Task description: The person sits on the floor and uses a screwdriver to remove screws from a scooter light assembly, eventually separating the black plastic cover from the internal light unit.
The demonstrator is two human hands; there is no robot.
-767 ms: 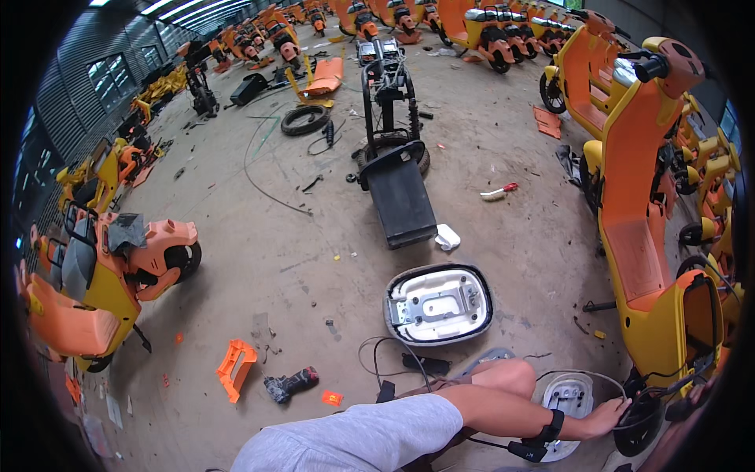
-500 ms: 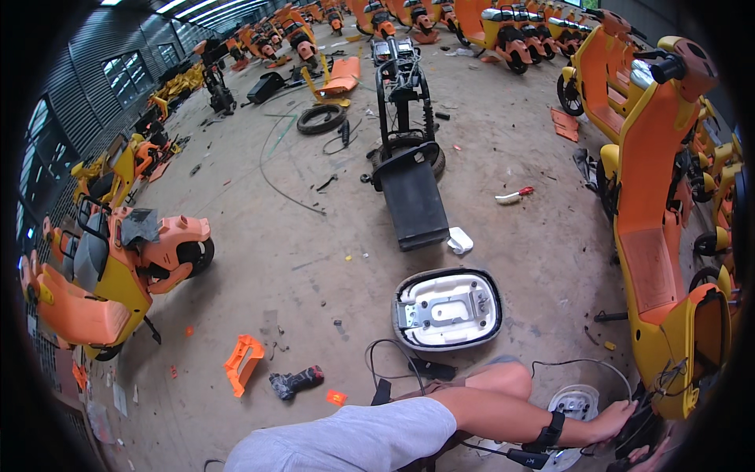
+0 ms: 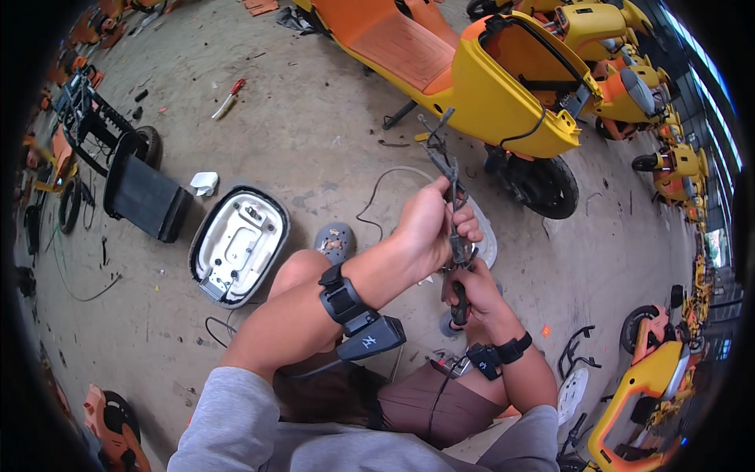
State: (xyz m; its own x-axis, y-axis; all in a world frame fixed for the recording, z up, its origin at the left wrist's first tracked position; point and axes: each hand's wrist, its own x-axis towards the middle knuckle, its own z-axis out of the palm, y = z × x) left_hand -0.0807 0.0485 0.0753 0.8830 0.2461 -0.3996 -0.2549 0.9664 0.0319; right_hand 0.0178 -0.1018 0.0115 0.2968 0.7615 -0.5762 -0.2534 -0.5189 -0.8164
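Note:
In front of me my left hand (image 3: pixel 432 224) is closed around a bundle of dark wires (image 3: pixel 452 169), whose loose ends stick up above the fist. Just below it, my right hand (image 3: pixel 480 289) grips a dark-handled hand tool (image 3: pixel 459 305), perhaps pliers; its jaws are hidden among the wires and fingers. Behind the hands, a pale oval scooter seat base (image 3: pixel 487 240) lies on the floor, partly covered by them. The yellow and orange scooter (image 3: pixel 503 98) stands beyond, its rear body open on top.
To the left an upturned seat (image 3: pixel 240 245) shows its white underside. Beyond it are a white piece (image 3: pixel 204 183), a stripped black scooter frame (image 3: pixel 145 185) and a red-handled tool (image 3: pixel 230 99). More scooters (image 3: pixel 641 401) stand at the right. A black cable (image 3: pixel 370 204) curves over the floor.
The view has swung right and closer to the yellow scooter. My hands, formerly low by its rear at the right edge, are now raised together in front of me with the wires.

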